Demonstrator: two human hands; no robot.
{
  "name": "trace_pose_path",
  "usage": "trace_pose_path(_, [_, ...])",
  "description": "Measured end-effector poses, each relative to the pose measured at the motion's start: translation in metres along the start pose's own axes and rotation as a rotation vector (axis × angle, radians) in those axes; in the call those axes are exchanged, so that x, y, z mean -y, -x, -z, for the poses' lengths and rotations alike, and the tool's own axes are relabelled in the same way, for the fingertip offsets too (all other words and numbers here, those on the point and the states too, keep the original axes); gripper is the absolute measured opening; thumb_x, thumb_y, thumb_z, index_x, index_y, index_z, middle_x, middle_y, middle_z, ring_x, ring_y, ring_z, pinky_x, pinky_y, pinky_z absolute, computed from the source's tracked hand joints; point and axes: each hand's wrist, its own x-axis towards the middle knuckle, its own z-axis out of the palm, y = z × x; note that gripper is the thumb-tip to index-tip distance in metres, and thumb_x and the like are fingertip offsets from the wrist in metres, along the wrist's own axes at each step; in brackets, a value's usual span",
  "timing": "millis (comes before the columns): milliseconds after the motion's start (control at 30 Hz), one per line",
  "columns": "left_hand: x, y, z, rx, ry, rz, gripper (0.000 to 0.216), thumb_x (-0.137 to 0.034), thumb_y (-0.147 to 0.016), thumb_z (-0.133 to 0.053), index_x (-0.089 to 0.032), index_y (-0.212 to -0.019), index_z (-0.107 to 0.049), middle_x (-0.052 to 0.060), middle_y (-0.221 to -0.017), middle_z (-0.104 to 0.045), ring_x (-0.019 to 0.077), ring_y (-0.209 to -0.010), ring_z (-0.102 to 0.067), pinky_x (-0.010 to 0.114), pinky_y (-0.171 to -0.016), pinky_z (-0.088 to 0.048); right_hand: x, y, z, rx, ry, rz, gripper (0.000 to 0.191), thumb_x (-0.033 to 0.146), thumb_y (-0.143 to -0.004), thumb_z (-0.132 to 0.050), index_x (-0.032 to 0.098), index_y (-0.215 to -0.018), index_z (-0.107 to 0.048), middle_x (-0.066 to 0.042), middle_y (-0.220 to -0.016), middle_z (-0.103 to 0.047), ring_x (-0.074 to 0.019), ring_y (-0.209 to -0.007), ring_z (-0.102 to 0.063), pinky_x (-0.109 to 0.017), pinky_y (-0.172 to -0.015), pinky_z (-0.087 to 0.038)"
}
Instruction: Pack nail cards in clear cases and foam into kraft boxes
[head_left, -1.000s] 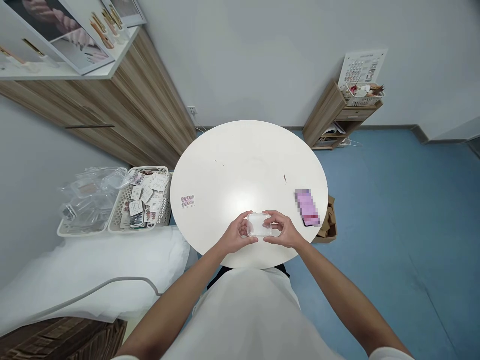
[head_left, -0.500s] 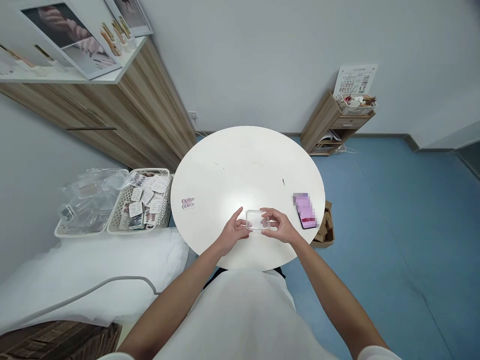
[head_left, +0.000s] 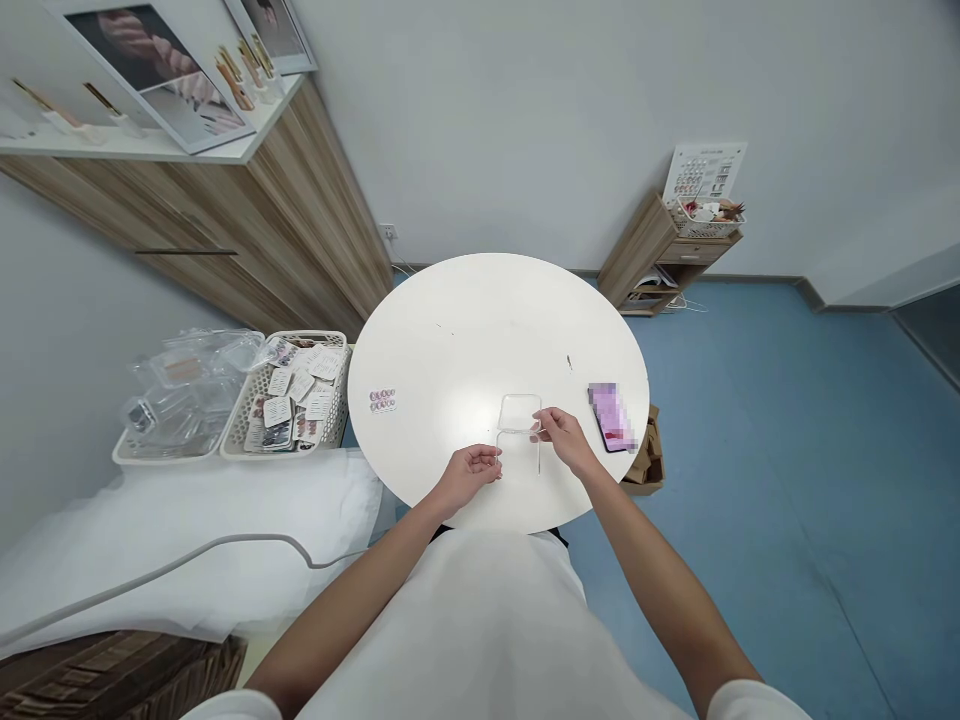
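A clear plastic box (head_left: 520,412) is held low over the near part of the white round table, its two halves hinged apart. My left hand (head_left: 472,474) pinches the left edge of the nearer half. The fingers of my right hand (head_left: 561,436) grip the right side close to the fold between the halves. Nothing shows inside the transparent box. To the left on the table lies a small card of pinkish oval pieces (head_left: 382,401), which look like false nails. Over on the right rests a phone (head_left: 611,416) with a purple, blurred screen.
A thin dark bit (head_left: 569,362) lies on the white table (head_left: 495,300). Left of it stand a basket full of cards (head_left: 300,400) and a basket of clear plastic packaging (head_left: 187,400). A cardboard box (head_left: 649,455) sits on the floor at the right, below the table's edge.
The plastic box, closed before, has opened, with one half now swung away from me. My left hand has come slightly lower and nearer; my right hand has moved a little to its right side.
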Motion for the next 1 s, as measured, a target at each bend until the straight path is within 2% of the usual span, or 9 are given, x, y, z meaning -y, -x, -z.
trace_pose_path(133, [0.003,0.002,0.003,-0.015,0.005,-0.016,0.034,-0.032,-0.066,-0.066,-0.015,-0.094,-0.059,0.002,-0.076,-0.057,0.0116,-0.071,-0.057,0.033,-0.074,-0.049,-0.01,0.011,-0.008,-0.064,-0.029,-0.122,0.045,0.056,-0.078,-0.038,0.018,-0.091,-0.058,-0.005,-0.082,-0.058,-0.0135,-0.061,-0.06,-0.033,-0.068,-0.046])
trace_pose_path(200, [0.005,0.002,0.005,-0.026,0.004,-0.02,0.034,-0.032,-0.065,-0.066,-0.015,-0.094,-0.059,0.002,-0.076,-0.057,0.0116,-0.071,-0.057,0.032,-0.074,-0.049,-0.018,0.022,-0.013,-0.102,-0.032,-0.093,0.044,0.055,-0.078,-0.039,0.019,-0.095,-0.057,-0.005,-0.085,-0.059,-0.0137,-0.063,-0.06,-0.033,-0.068,-0.046])
trace_pose_path(300, [0.007,0.002,0.006,-0.041,0.0,-0.025,0.035,-0.032,-0.066,-0.065,-0.015,-0.096,-0.058,0.003,-0.076,-0.058,0.0121,-0.071,-0.058,0.033,-0.074,-0.049,-0.03,0.04,-0.018,-0.145,0.002,0.005,0.041,0.049,-0.074,-0.049,0.021,-0.103,-0.055,-0.005,-0.089,-0.058,-0.0132,-0.065,-0.057,-0.032,-0.068,-0.046])
trace_pose_path(467, [0.012,0.001,0.005,-0.062,-0.042,-0.03,0.039,-0.032,-0.066,-0.065,-0.016,-0.1,-0.055,0.003,-0.078,-0.059,0.0135,-0.073,-0.059,0.033,-0.076,-0.048,-0.043,0.058,-0.023,-0.141,0.091,0.064,0.044,0.039,-0.071,-0.055,0.022,-0.112,-0.052,-0.005,-0.096,-0.055,-0.012,-0.066,-0.054,-0.031,-0.066,-0.047])
trace_pose_path(600, [0.026,-0.004,0.003,-0.11,-0.095,-0.04,0.045,-0.031,-0.066,-0.064,-0.018,-0.107,-0.049,0.002,-0.077,-0.061,0.0133,-0.072,-0.06,0.033,-0.075,-0.047,-0.054,0.06,-0.024,-0.11,0.143,0.055,0.047,0.033,-0.071,-0.055,0.025,-0.117,-0.05,-0.005,-0.1,-0.052,-0.0119,-0.071,-0.052,-0.031,-0.068,-0.047])
trace_pose_path(800, [0.051,-0.015,0.0,-0.141,-0.191,0.0,0.035,-0.025,-0.069,-0.059,-0.017,-0.103,-0.052,0.002,-0.076,-0.06,0.0128,-0.071,-0.06,0.029,-0.072,-0.047,-0.075,0.051,-0.023,-0.097,0.191,-0.058,0.052,0.029,-0.067,-0.056,0.024,-0.119,-0.049,-0.004,-0.1,-0.051,-0.0121,-0.073,-0.053,-0.032,-0.071,-0.047])
trace_pose_path(1000, [0.066,-0.021,-0.004,-0.135,-0.276,0.039,0.033,-0.023,-0.07,-0.056,-0.017,-0.103,-0.052,0.001,-0.075,-0.06,0.0126,-0.07,-0.06,0.028,-0.07,-0.047,-0.092,0.048,-0.021,-0.109,0.227,-0.122,0.054,0.031,-0.066,-0.055,0.02,-0.119,-0.048,-0.004,-0.099,-0.052,-0.0127,-0.074,-0.052,-0.031,-0.075,-0.045])
